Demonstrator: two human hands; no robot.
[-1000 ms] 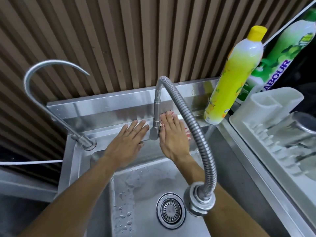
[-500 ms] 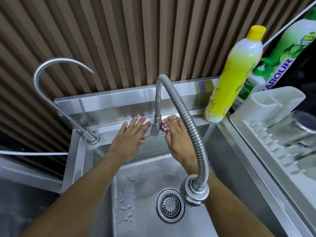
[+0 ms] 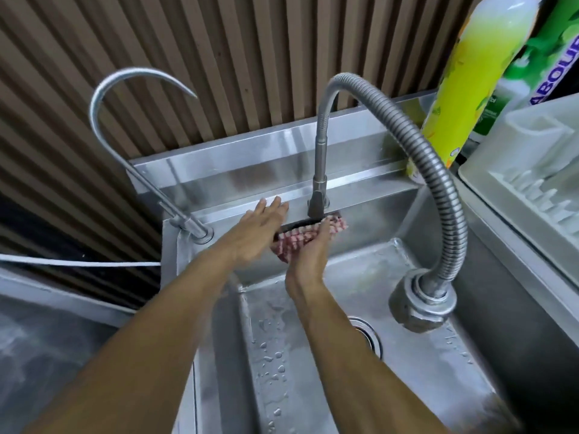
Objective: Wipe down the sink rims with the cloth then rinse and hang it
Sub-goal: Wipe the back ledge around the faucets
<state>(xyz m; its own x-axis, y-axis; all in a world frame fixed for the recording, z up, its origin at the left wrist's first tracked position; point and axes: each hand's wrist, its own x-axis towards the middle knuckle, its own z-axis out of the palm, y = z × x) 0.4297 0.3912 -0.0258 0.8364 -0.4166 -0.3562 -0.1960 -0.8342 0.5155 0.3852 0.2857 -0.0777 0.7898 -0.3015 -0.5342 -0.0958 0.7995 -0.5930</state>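
Nearest, the sink basin [image 3: 313,355] is beaded with water around its drain [image 3: 366,335]. Beyond, in front of the flexible faucet [image 3: 319,170], the right hand [image 3: 308,253] grips the red-and-white cloth [image 3: 300,239] against the back rim [image 3: 360,189], just left of the faucet base. The left hand [image 3: 257,233] lies flat, fingers straight, on the rim beside it. Wiping looks underway; rinsing and hanging remain.

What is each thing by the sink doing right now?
Red-and-white checked cloth: bunched at the sink's back rim, under the right hand.
Left hand: flat, fingers straight, on the rim.
Flexible ribbed steel tap: no water visible.
Round steel drain: uncovered.
Yellow soap bottle: upright.
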